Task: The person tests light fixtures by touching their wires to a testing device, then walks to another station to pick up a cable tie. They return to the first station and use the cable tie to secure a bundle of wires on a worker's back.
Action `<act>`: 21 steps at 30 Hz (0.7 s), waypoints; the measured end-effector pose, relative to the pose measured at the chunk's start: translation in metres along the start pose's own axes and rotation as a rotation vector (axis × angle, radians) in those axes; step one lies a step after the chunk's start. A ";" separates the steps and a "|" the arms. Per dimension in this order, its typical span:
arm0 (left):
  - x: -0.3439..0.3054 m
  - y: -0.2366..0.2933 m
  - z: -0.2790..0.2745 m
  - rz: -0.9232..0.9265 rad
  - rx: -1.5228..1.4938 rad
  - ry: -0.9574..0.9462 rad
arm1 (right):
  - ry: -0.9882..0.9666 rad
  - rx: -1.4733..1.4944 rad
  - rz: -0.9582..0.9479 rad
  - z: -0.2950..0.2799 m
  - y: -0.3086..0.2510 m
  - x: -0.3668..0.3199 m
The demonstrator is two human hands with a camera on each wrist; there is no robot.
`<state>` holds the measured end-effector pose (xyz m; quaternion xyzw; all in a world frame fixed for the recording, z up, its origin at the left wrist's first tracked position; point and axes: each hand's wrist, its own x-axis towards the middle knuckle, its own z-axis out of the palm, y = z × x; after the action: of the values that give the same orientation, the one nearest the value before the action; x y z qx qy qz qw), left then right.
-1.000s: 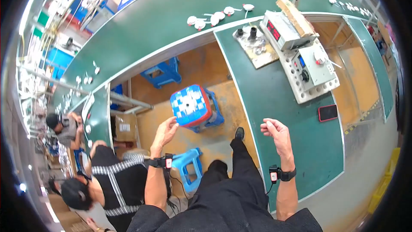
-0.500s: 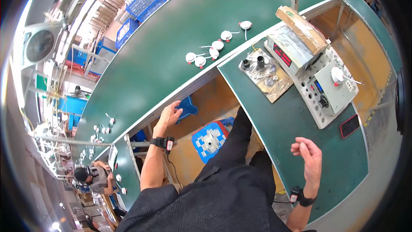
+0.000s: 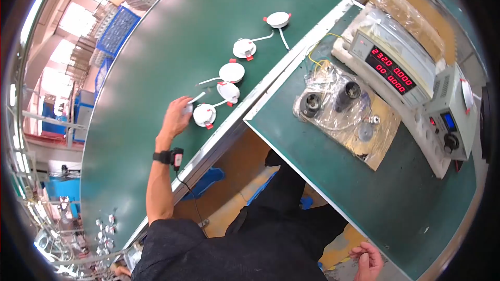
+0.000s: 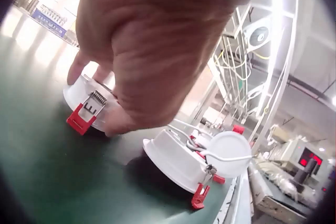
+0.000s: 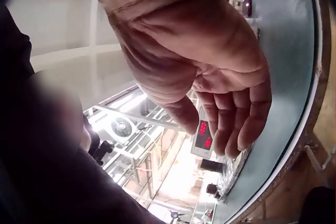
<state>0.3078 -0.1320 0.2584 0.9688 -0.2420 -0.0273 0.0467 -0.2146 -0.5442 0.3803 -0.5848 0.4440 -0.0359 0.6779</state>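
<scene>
Here, left fingers [image 4: 79, 67] grip a lamp [image 4: 83, 91]; the meter [image 3: 391, 68] reads "232.0".

White lamp [image 4: 80, 92] partly behind left hand [image 4: 152, 45]

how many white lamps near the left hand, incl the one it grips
6 in the head view: one lamp in the left hand, partly hidden; second right of it; third, fourth above; fifth, sixth farther up.
</scene>
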 end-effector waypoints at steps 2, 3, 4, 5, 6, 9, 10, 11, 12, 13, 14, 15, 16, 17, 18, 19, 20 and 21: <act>-0.014 0.001 -0.018 -0.167 -0.141 0.073 | -0.007 0.009 -0.141 0.000 0.031 0.007; -0.028 0.000 -0.027 -0.277 -0.256 0.101 | 0.012 -0.024 -0.245 0.005 0.044 0.015; -0.044 0.001 -0.032 -0.280 -0.470 0.214 | 0.041 -0.051 -0.352 0.015 0.057 0.024; -0.057 0.007 -0.041 -0.271 -0.687 0.314 | 0.083 -0.055 -0.401 0.033 0.059 0.031; -0.072 0.050 -0.063 -0.223 -0.802 0.348 | 0.130 -0.065 -0.434 0.055 0.053 0.037; -0.141 0.195 -0.074 -0.003 -0.954 0.142 | 0.078 0.001 -0.538 0.125 0.034 0.032; -0.160 0.226 -0.052 0.278 -0.984 0.063 | 0.019 0.035 -0.689 0.142 0.036 0.034; -0.181 0.258 -0.046 0.390 -1.039 -0.065 | 0.016 -0.092 -0.880 0.152 0.036 0.033; -0.194 0.278 -0.022 0.467 -1.175 -0.202 | 0.007 -0.228 -1.047 0.159 0.039 0.030; -0.205 0.294 -0.011 0.612 -1.039 -0.141 | 0.062 -0.261 -1.052 0.164 0.043 0.026; -0.219 0.306 -0.001 0.693 -0.917 -0.066 | 0.117 -0.291 -1.045 0.161 0.050 0.019; -0.229 0.315 -0.004 0.680 -0.951 -0.143 | 0.157 -0.293 -0.962 0.154 0.058 0.016; -0.236 0.322 -0.011 0.668 -0.979 -0.212 | 0.142 -0.244 -0.909 0.147 0.062 0.010; -0.242 0.324 -0.014 0.726 -0.967 -0.237 | 0.115 -0.196 -0.858 0.141 0.067 0.003; -0.246 0.322 -0.015 0.775 -0.959 -0.260 | 0.081 -0.150 -0.803 0.136 0.070 -0.002; -0.251 0.320 -0.015 0.823 -0.953 -0.287 | 0.055 -0.129 -0.812 0.130 0.075 -0.007; -0.253 0.315 -0.014 0.830 -1.013 -0.254 | 0.053 -0.161 -0.722 0.121 0.072 -0.019; -0.252 0.308 -0.014 0.831 -1.075 -0.225 | 0.052 -0.189 -0.627 0.111 0.066 -0.035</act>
<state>-0.0570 -0.2823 0.3114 0.6291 -0.5496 -0.2237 0.5021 -0.1952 -0.4195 0.3372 -0.7523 0.2609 -0.2162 0.5650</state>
